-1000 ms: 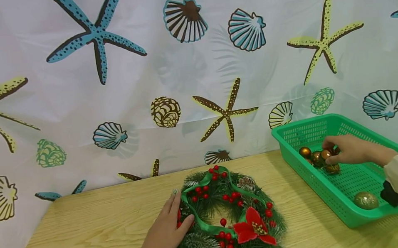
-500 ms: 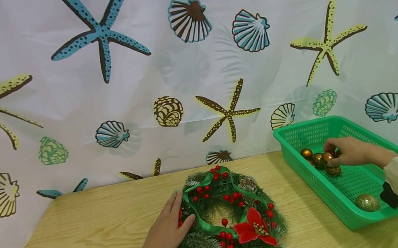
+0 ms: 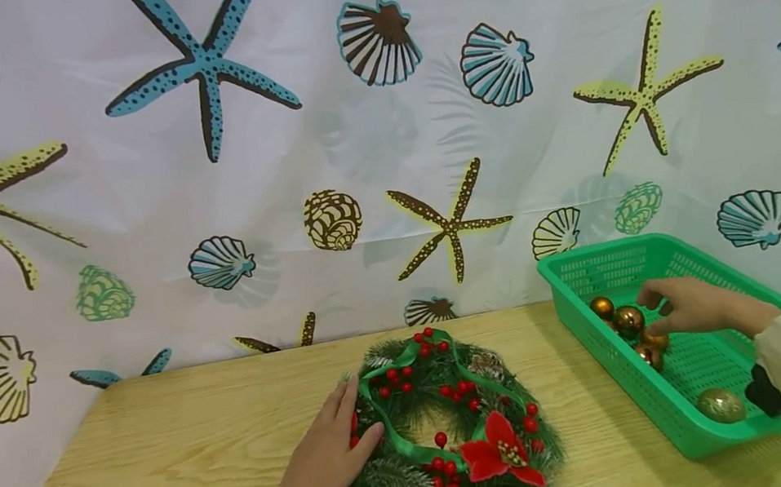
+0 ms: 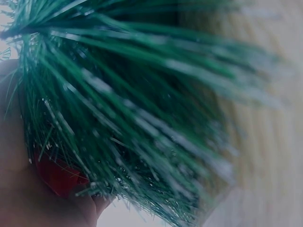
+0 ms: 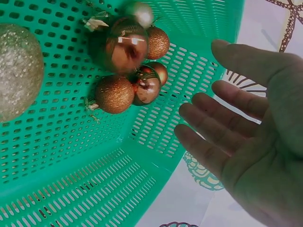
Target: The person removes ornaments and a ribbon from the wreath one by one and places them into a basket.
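A green Christmas wreath [image 3: 400, 481] with red berries, a green ribbon and a red poinsettia lies on the table. My left hand [image 3: 323, 466] rests on its left side, fingers nearly straight; in the left wrist view, pine needles [image 4: 123, 109] hide most of that hand. At the right, my right hand [image 3: 702, 305] is over a green plastic basket [image 3: 626, 377]. The right wrist view shows its fingers [image 5: 213, 127] spread, holding nothing, apart from several copper Christmas balls [image 5: 126, 46]. A larger pale-gold glitter ball [image 3: 720, 405] lies near the basket's front end.
The wooden table [image 3: 188, 451] extends to the left of the wreath. Behind it hangs a white curtain [image 3: 263, 178] printed with starfish and shells. A small black object [image 3: 766, 391] shows beside my right sleeve, at the basket's front end.
My right fingers have come away from the copper balls they were touching, and some of those balls have shifted within the basket. My left hand stays on the wreath.
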Action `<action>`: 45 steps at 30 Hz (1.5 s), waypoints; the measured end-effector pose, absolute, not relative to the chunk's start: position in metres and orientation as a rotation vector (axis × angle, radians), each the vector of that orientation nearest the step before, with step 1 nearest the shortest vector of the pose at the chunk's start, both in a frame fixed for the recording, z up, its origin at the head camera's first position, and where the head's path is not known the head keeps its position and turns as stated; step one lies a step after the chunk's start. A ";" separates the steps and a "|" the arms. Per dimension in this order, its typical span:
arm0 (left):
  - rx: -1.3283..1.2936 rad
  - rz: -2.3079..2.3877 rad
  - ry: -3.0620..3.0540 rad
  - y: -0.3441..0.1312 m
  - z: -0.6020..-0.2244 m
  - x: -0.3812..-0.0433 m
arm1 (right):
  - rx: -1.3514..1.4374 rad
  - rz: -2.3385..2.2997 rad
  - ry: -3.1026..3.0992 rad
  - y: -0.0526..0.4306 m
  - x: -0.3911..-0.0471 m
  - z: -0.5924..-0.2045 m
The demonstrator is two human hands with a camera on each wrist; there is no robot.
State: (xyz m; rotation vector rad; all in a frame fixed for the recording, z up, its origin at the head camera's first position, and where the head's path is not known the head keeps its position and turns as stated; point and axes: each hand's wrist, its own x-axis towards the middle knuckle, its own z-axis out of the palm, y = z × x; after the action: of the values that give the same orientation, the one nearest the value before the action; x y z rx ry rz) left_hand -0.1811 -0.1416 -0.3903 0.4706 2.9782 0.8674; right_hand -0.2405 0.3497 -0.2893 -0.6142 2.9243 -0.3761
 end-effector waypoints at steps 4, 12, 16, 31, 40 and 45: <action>0.474 0.857 3.006 -0.145 -0.387 -0.182 | -0.622 -0.381 2.926 0.345 -0.244 -0.288; 0.466 0.870 2.985 -0.143 -0.390 -0.181 | -0.635 -0.364 2.914 0.345 -0.246 -0.288; 0.465 0.859 2.992 -0.141 -0.390 -0.181 | -0.628 -0.366 2.914 0.345 -0.246 -0.287; 0.473 0.848 3.004 -0.141 -0.392 -0.180 | -0.719 -0.396 2.935 0.297 -0.251 -0.264; 0.476 0.848 3.007 -0.142 -0.390 -0.180 | -0.828 -0.436 2.919 0.258 -0.258 -0.259; 0.482 0.849 3.006 -0.141 -0.390 -0.179 | -0.879 -0.437 2.909 0.238 -0.261 -0.259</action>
State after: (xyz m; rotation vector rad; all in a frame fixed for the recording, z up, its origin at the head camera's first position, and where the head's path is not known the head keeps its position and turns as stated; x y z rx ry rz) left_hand -0.1792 -0.1415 -0.3902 0.4824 3.0063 0.8490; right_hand -0.2612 0.2376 -0.2592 -0.8788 2.9092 -0.4374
